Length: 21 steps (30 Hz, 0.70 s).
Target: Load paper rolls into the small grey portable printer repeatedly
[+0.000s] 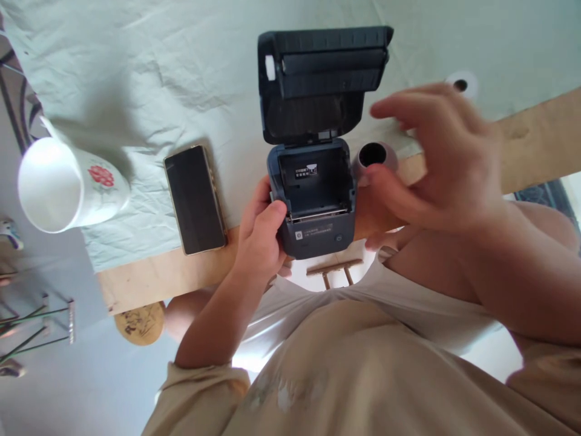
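A pale green, wrinkled cloth is covering most of the table, leaving a strip of bare wood showing along the near edge, and a grey floor is showing beyond it at the left. A round stool with a dark pattern is standing below the table's corner. The dark blue printer is sitting at the near edge, in front of the person's body, with its lid standing open on the far side and a black roller showing inside it. The bay of the printer is facing up, with a small label showing on its inner wall.

The left hand is holding the printer by its left side, its grip closing firmly with the thumb pressing on the casing. The right hand, slightly blurring, is hovering to the right; its grip is spreading wide, thumb and fingers well apart, holding nothing. A roll with a dark core is standing just beside the printer, close to the right thumb; whether they are touching, I cannot tell. A white roll is lying farther off, partly hiding behind the right hand. A phone is lying left of the printer, and a white mug with a red flower is standing farther left.
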Available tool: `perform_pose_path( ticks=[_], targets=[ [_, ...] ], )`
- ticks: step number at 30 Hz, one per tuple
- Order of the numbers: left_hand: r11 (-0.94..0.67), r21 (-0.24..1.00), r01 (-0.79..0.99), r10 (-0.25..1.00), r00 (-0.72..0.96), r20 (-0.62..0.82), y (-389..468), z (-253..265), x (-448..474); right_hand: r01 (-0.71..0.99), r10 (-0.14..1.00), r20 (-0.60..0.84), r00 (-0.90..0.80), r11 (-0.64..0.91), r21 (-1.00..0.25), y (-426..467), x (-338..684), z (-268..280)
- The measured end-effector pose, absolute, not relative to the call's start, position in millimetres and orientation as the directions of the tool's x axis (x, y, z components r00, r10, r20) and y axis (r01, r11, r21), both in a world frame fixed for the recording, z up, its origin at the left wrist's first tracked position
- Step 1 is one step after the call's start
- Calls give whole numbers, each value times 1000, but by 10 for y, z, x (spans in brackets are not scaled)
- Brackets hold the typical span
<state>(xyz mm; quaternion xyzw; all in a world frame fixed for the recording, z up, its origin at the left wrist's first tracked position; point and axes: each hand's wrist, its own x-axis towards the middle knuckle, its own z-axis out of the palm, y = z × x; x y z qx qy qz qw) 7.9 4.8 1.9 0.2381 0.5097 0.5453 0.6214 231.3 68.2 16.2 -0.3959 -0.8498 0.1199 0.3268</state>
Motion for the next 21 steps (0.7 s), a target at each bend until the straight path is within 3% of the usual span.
perform_pose_path(
  ticks=[3,8,10,13,15,18,21],
  targets=[
    [249,864,-438,926,-154,-345,48,-6,90,603,728,438,-528,684,-410,728,2194,-10],
    [259,853,-452,931,-117,-345,51,4,91,726,776,402,-485,614,-309,766,2199,-97],
    [285,846,-450,927,-96,-363,52,12,93,753,812,349,-467,572,-324,764,2227,-60],
    [257,855,-451,930,-124,-346,53,14,98,731,851,321,-415,522,-439,756,2236,-1],
    [254,854,-453,933,-119,-340,52,17,100,666,884,316,-345,467,-581,745,2212,30],
    [304,838,-453,924,-74,-376,50,35,96,430,952,230,-201,297,-852,714,2163,94],
    [321,827,-461,919,-60,-390,54,49,87,212,941,329,-86,340,-916,657,2155,213]
  ],
)
